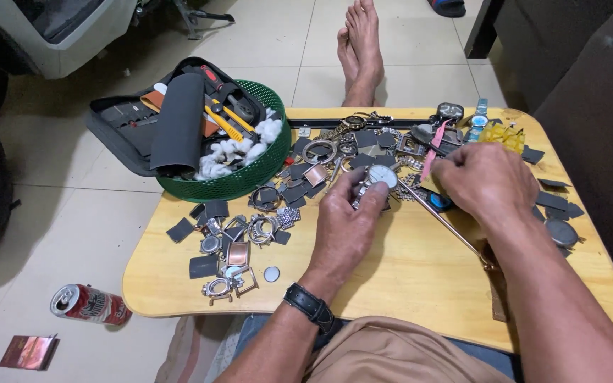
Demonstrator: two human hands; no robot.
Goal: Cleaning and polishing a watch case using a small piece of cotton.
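Note:
My left hand (345, 223) holds a round silver watch case with a white dial (381, 176) between thumb and fingers, above the small wooden table (406, 273). A black strap sits on that wrist. My right hand (484, 181) is closed on a thin metal tool (448, 223) with a blue grip (438, 201); one end of the tool lies close to the watch and its long shaft runs back toward me. Loose watch cases, rings, bracelets and dark square pieces (250, 234) are scattered over the table's left and far parts.
A green mesh basket (250, 174) with cotton, a dark roll and yellow-handled tools stands at the table's far left, beside a black tool case (125, 124) on the tiled floor. A drink can (86, 303) lies on the floor at left. My bare feet (360, 50) stretch beyond the table.

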